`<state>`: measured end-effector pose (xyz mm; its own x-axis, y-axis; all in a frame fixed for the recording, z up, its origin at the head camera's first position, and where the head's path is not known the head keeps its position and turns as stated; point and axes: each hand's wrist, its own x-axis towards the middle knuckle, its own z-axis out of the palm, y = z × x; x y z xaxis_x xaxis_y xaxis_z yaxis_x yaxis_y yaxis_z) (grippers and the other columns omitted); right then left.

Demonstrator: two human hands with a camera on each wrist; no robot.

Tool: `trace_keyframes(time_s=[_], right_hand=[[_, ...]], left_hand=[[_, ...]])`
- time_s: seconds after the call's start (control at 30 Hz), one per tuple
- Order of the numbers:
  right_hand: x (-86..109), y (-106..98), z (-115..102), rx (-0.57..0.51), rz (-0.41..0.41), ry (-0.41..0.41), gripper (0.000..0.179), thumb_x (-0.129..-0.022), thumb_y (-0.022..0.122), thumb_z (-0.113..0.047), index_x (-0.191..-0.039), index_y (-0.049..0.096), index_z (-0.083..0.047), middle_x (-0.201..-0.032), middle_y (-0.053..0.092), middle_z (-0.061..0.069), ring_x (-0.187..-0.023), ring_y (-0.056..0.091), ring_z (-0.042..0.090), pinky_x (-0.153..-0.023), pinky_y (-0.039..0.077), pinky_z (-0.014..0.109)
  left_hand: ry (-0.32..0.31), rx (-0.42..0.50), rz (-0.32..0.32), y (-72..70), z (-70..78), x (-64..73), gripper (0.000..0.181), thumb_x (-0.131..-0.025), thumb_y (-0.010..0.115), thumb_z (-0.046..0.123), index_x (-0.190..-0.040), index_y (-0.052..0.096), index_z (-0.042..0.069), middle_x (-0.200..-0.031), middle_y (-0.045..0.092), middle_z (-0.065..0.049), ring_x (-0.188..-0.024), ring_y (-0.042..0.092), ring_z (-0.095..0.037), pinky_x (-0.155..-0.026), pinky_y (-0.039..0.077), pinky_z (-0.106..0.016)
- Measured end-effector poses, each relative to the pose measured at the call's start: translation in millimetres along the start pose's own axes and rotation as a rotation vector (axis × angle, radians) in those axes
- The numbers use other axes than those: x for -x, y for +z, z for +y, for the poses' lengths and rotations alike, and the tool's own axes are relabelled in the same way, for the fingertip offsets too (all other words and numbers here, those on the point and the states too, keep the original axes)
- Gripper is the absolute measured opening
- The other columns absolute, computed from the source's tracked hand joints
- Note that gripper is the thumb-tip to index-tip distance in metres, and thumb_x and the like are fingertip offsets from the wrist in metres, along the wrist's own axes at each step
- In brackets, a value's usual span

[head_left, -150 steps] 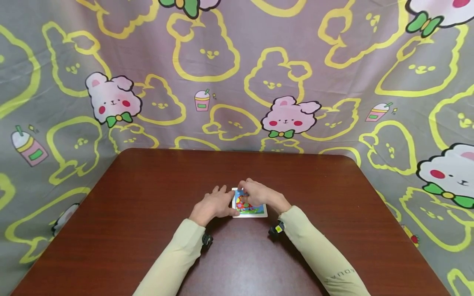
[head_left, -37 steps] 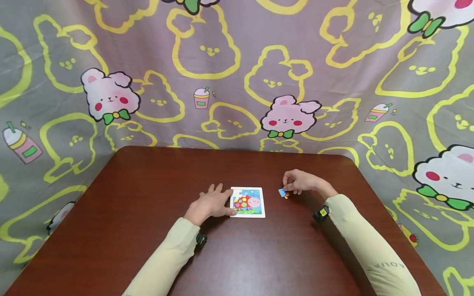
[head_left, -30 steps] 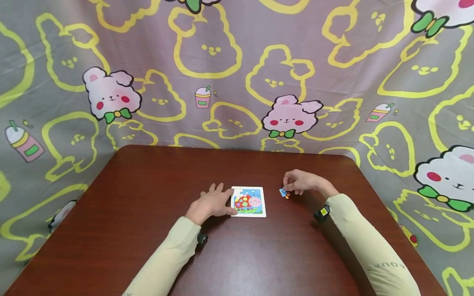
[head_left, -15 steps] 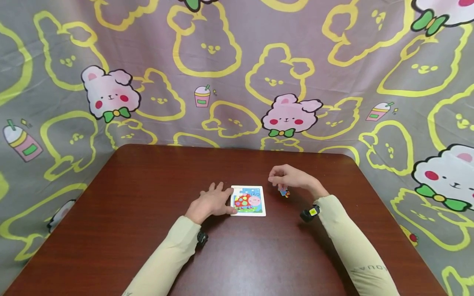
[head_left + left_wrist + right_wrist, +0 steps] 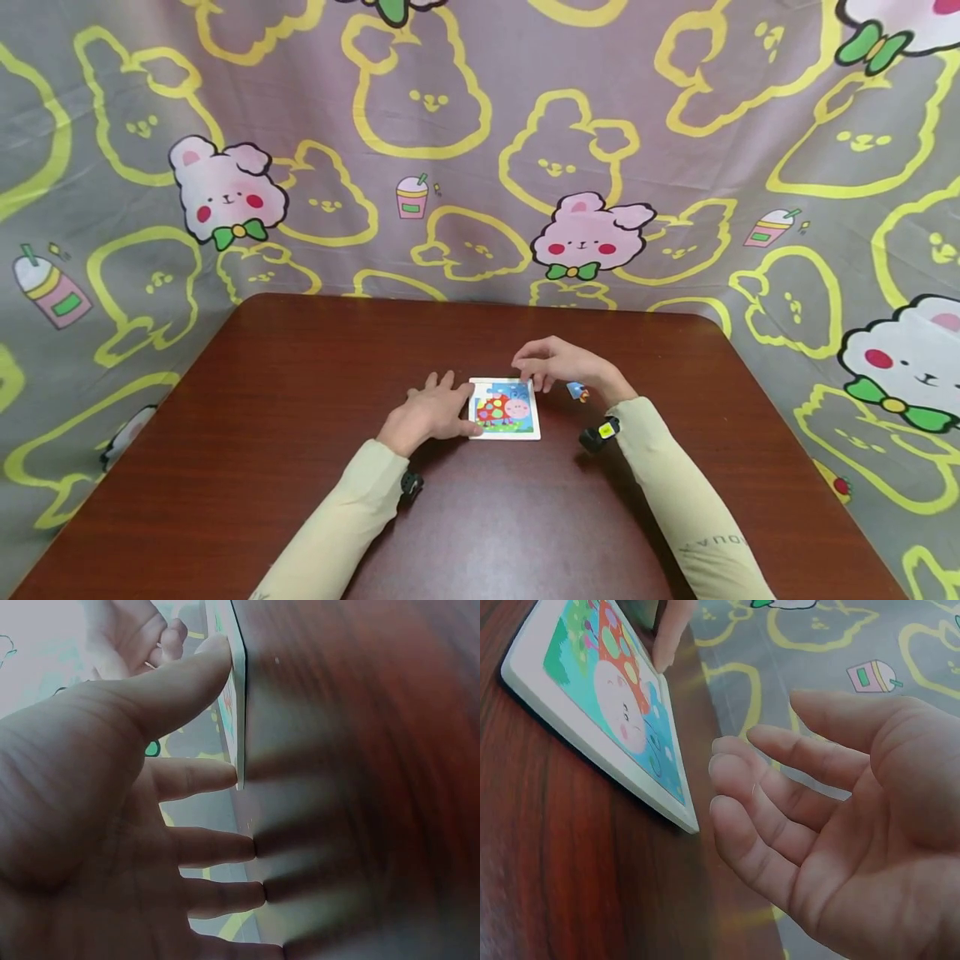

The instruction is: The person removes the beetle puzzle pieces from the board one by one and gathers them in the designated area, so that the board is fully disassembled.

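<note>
A square jigsaw board (image 5: 517, 422) with a white border and a red spotted ladybug picture lies on the table; a white patch shows at its upper left. My left hand (image 5: 432, 414) rests at the board's left edge, thumb and index fingertip touching the edge, other fingers spread straight on the table. Over the board's far right corner hovers my right hand (image 5: 564, 364), fingers loosely bent and holding nothing; in the right wrist view the same hand (image 5: 855, 817) is apart from the board. Right of the board lie small blue and orange puzzle pieces (image 5: 578, 391), their exact number unclear.
The brown wooden table (image 5: 337, 350) has rounded far corners. A grey cartoon-print curtain (image 5: 465, 83) hangs behind and along both sides. Black wrist cameras (image 5: 598, 435) sit on both sleeves.
My right hand came off the board, set the puzzle pieces down at the right, let go, and moved back left toward the board. My left hand stays at the board's left edge.
</note>
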<state>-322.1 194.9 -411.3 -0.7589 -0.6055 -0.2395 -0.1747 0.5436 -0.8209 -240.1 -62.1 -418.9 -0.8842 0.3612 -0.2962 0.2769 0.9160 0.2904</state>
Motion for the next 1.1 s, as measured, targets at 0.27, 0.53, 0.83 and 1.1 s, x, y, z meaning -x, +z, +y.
trace_keyframes(time_s=[0.27,0.53,0.83,1.1], right_hand=[[-11.2,9,4,-0.017,-0.031,-0.004,0.031,-0.097,0.061,-0.025,-0.121,0.065,-0.006,-0.088,0.069,0.014,-0.064,0.060,0.021,-0.063,0.056,0.038],[-18.2,18,7,0.011,-0.058,0.010,0.024,-0.094,0.067,-0.023,-0.115,0.071,-0.012,-0.078,0.065,0.006,-0.056,0.054,0.016,-0.053,0.050,0.029],[-18.3,24,5,0.064,-0.020,0.032,0.025,-0.091,0.071,-0.021,-0.113,0.072,-0.011,-0.074,0.065,0.003,-0.052,0.051,0.013,-0.050,0.046,0.025],[-16.1,27,-2,0.151,-0.004,0.035,0.020,-0.089,0.072,-0.018,-0.109,0.073,-0.011,-0.083,0.070,0.003,-0.050,0.050,0.015,-0.049,0.044,0.025]], left_hand=[[-0.001,0.005,0.005,-0.3,-1.1,-1.3,0.080,-0.087,0.068,0.053,-0.151,0.038,0.016,-0.159,0.025,-0.024,-0.147,0.018,-0.050,-0.107,0.028,-0.070],[-0.012,-0.002,0.000,0.1,0.8,-1.7,0.080,-0.087,0.067,0.054,-0.152,0.037,0.018,-0.160,0.024,-0.023,-0.147,0.018,-0.049,-0.109,0.027,-0.069],[-0.014,-0.006,0.004,0.7,1.8,-2.5,0.079,-0.087,0.068,0.053,-0.151,0.038,0.018,-0.159,0.026,-0.023,-0.147,0.020,-0.049,-0.108,0.028,-0.069],[-0.012,0.001,0.004,2.5,1.6,-2.0,0.079,-0.087,0.067,0.053,-0.152,0.038,0.018,-0.160,0.026,-0.022,-0.147,0.019,-0.048,-0.108,0.028,-0.069]])
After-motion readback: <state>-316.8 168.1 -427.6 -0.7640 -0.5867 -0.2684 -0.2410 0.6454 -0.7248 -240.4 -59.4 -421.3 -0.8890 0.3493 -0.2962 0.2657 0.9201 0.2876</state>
